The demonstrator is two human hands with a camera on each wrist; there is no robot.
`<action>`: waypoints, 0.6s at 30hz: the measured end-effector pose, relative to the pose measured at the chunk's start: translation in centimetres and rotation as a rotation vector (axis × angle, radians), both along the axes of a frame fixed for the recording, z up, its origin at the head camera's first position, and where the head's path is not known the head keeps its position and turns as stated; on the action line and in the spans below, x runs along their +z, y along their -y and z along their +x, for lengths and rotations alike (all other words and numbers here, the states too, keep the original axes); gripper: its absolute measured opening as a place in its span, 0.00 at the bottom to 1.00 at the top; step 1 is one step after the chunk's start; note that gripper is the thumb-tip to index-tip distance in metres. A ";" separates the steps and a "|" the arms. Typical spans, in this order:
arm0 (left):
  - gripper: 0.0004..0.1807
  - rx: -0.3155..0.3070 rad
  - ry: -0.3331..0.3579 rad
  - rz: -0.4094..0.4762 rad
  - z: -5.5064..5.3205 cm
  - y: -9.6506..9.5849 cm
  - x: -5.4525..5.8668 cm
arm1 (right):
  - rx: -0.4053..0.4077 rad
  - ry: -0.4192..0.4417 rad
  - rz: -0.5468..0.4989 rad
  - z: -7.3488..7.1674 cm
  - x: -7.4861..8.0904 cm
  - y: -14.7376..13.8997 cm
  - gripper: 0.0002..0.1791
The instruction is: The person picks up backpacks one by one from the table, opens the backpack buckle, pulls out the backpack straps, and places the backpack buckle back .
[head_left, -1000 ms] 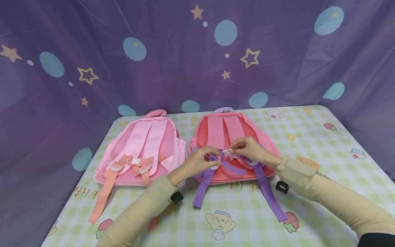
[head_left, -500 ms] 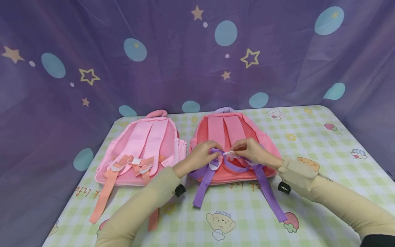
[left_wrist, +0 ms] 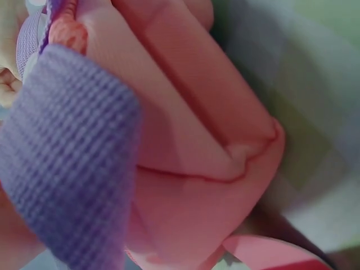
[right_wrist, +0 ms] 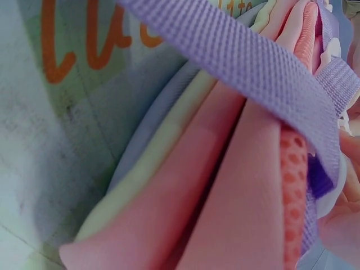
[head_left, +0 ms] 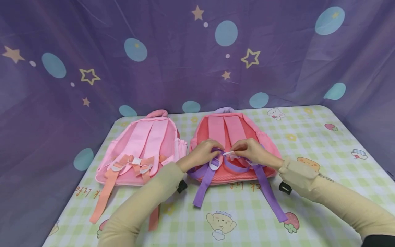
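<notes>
Over the lower back of a coral-pink backpack (head_left: 202, 133), both hands meet in the head view. My left hand (head_left: 200, 154) pinches a purple strap (head_left: 236, 168) just left of a white plastic buckle (head_left: 229, 153). Thumb and fingers of my right hand (head_left: 253, 151) pinch that buckle from the right. Part of the strap loops below the buckle. The left wrist view has purple webbing (left_wrist: 73, 152) close up against the bag's pink side. In the right wrist view, part of the right hand (right_wrist: 340, 219) shows behind another purple strap (right_wrist: 242, 62).
A light-pink backpack (head_left: 139, 137) with orange straps (head_left: 105, 197) lies to the left. Two purple strap ends (head_left: 203, 192) trail toward the front over the green checked tablecloth (head_left: 247, 219). Purple curtain (head_left: 172, 79) hangs behind the table.
The left hand has shifted slightly right and up toward the buckle with the purple strap. The strap's hanging tail has become a loop. The right hand keeps its hold, nearly still.
</notes>
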State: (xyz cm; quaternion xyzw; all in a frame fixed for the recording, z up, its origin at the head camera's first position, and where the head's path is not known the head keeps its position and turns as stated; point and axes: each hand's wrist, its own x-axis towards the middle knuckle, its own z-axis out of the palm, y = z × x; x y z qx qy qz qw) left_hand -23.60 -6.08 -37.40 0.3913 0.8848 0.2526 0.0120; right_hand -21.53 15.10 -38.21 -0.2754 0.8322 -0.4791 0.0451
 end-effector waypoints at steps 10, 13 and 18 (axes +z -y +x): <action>0.06 -0.038 -0.010 -0.005 -0.5 -0.4 0.0 | 0.019 -0.007 0.009 0.0 0.0 0.1 0.06; 0.05 -0.036 -0.019 -0.004 -0.6 -0.4 0.0 | 0.029 -0.004 0.014 0.1 0.0 0.1 0.06; 0.05 -0.007 -0.021 -0.002 -0.8 -0.7 0.1 | 0.059 0.045 -0.005 0.1 0.1 0.2 0.05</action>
